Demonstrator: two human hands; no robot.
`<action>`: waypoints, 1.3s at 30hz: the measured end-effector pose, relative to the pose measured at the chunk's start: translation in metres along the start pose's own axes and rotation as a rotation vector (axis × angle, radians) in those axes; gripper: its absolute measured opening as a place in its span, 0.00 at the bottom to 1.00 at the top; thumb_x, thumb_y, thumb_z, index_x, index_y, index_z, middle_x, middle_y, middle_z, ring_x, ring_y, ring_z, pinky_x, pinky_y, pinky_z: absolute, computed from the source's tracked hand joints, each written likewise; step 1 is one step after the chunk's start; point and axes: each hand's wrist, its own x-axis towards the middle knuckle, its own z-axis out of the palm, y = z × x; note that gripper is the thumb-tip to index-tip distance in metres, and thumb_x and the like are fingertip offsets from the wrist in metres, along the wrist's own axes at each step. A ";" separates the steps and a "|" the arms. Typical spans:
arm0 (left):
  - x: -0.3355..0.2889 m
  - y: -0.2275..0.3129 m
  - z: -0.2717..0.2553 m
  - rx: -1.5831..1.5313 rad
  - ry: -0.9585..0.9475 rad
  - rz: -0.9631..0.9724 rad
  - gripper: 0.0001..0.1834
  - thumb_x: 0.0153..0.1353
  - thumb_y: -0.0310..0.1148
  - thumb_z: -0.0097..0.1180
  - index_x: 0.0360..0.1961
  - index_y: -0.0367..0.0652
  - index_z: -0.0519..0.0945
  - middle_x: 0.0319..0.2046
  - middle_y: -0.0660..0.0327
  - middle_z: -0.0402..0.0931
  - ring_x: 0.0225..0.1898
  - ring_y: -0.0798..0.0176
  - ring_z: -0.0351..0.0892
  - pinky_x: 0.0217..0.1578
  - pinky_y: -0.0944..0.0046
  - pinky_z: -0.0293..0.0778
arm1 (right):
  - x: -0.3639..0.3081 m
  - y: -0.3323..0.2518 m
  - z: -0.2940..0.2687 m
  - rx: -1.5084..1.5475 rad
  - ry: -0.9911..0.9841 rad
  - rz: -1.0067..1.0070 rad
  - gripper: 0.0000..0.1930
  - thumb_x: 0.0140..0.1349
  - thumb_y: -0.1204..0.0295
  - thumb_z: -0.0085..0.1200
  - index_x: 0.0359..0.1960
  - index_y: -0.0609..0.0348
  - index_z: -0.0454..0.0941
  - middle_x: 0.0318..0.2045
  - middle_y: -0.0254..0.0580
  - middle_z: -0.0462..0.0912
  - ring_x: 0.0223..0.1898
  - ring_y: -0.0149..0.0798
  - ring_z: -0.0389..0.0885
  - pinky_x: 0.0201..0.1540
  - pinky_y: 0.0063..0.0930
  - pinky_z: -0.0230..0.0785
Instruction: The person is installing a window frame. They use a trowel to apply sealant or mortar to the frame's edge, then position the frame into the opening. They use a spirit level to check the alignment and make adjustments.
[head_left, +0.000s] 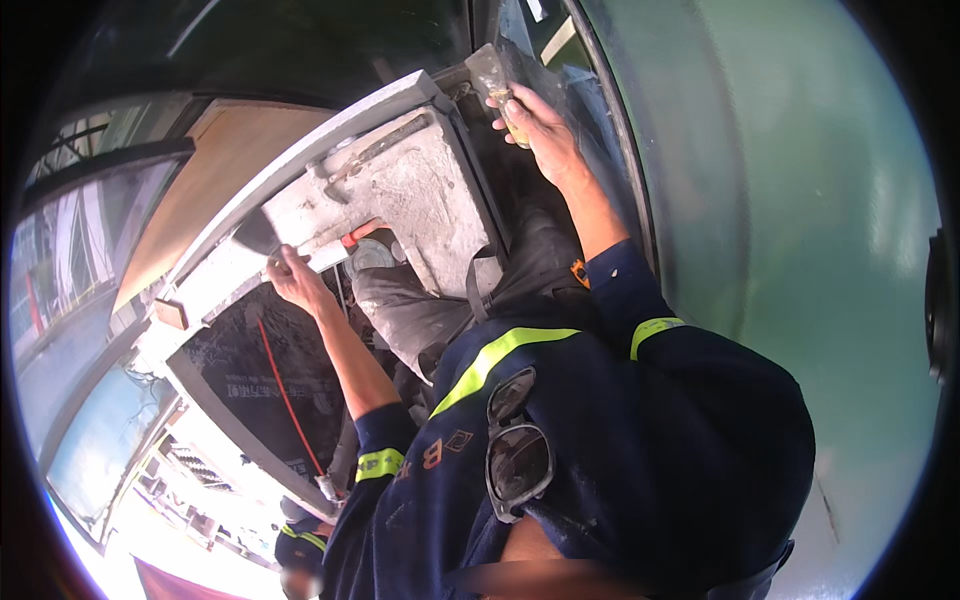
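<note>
My left hand (300,283) is closed around the handle end of a wide-bladed putty knife (258,233). Its dark blade points up and away, over the pale edge of a dusty, plaster-crusted board (440,185). My right hand (540,130), farther off to the right, grips a second putty knife (488,72) with a yellowish handle and a dirty grey blade. That blade is raised near the corner of a window frame. On the board lies a hammer-like tool (375,150). A red-handled tool (362,232) rests at the board's near edge, by a round container (372,255).
A grey ledge (300,170) runs behind the board. To the right stands a large greenish panel (800,180) with a dark frame. A dark sheet with a red cord (285,390) is at the left. Another person (300,540) is at the lower left.
</note>
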 end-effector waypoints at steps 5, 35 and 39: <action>-0.079 0.107 -0.038 -0.183 -0.552 -0.177 0.10 0.74 0.38 0.64 0.40 0.41 0.84 0.25 0.71 0.74 0.23 0.77 0.67 0.25 0.71 0.61 | -0.021 -0.047 0.052 -0.382 -0.290 -0.311 0.23 0.78 0.61 0.59 0.70 0.54 0.80 0.64 0.38 0.84 0.64 0.38 0.81 0.69 0.35 0.71; -0.139 0.173 -0.115 -0.197 -0.850 0.126 0.14 0.62 0.35 0.69 0.39 0.33 0.87 0.28 0.70 0.81 0.31 0.75 0.73 0.33 0.68 0.70 | -0.101 -0.159 0.112 -0.246 -0.801 0.032 0.18 0.78 0.60 0.58 0.55 0.66 0.83 0.29 0.40 0.84 0.17 0.20 0.70 0.15 0.15 0.53; -0.155 0.169 -0.119 -0.236 -0.859 0.223 0.17 0.59 0.41 0.71 0.34 0.36 0.85 0.24 0.70 0.77 0.27 0.76 0.68 0.28 0.67 0.65 | -0.095 -0.154 0.122 -0.509 -0.973 0.240 0.19 0.70 0.56 0.68 0.38 0.63 0.89 0.18 0.35 0.79 0.13 0.20 0.66 0.15 0.19 0.50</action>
